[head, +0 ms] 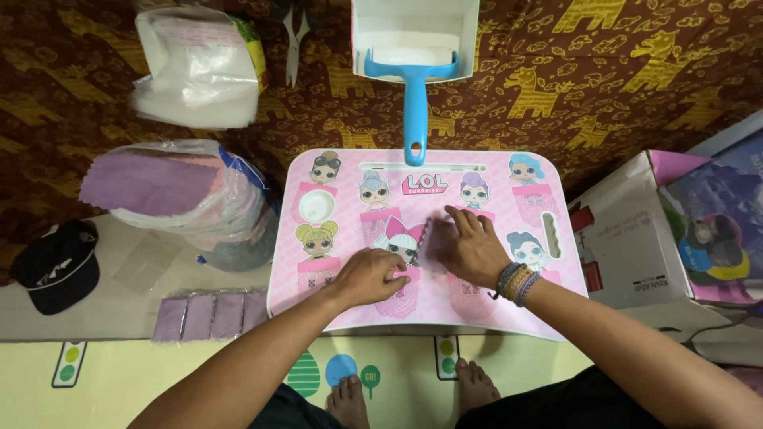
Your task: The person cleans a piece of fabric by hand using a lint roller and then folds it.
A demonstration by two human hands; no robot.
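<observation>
Head view. I see both hands on a small pink lap table (509, 314) printed with cartoon doll figures. My left hand (367, 276) rests near the table's middle with fingers curled loosely, its tips at the near-left edge of a small purple cloth piece (439, 238); I cannot tell whether it pinches the cloth. My right hand (474, 248) lies flat, fingers spread, pressing on the same cloth; beaded bracelets (516, 283) ring that wrist. The cloth lies flat on the table, just right of centre.

Beyond the table's far edge: a blue-handled lint roller (414, 87) in a white tray (415, 24). Left of the table: a plastic bag of purple cloths (171, 187), a second bag of white sheets (199, 67), a row of packed purple pieces (211, 315), a black cap (57, 266). Right: a cardboard box (636, 238).
</observation>
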